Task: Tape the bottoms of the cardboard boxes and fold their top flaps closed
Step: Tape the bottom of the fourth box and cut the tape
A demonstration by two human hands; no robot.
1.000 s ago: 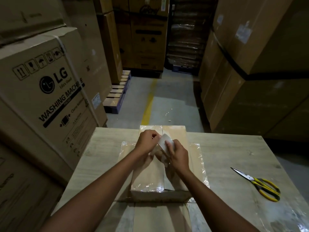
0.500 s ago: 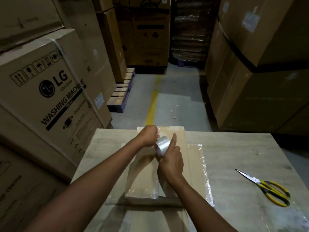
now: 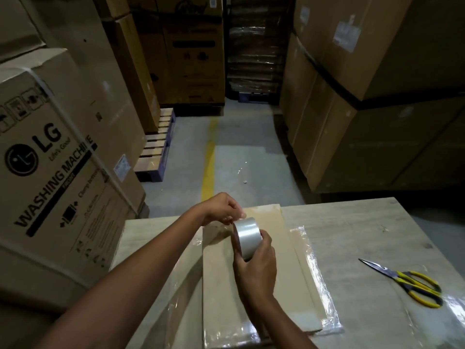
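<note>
1 tape roll (image 3: 247, 236) above 1 cardboard box (image 3: 221, 285): right hand (image 3: 254, 269) grips it, left hand (image 3: 221, 209) pinches its top; 1 scissors (image 3: 412, 283) near the desk's (image 3: 352, 235) right edge.

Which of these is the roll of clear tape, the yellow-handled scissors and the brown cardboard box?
roll of clear tape (image 3: 247, 235): head view, shiny outer band.
yellow-handled scissors (image 3: 397, 275): head view, near the pivot.
brown cardboard box (image 3: 219, 285): head view, bare top face.
</note>
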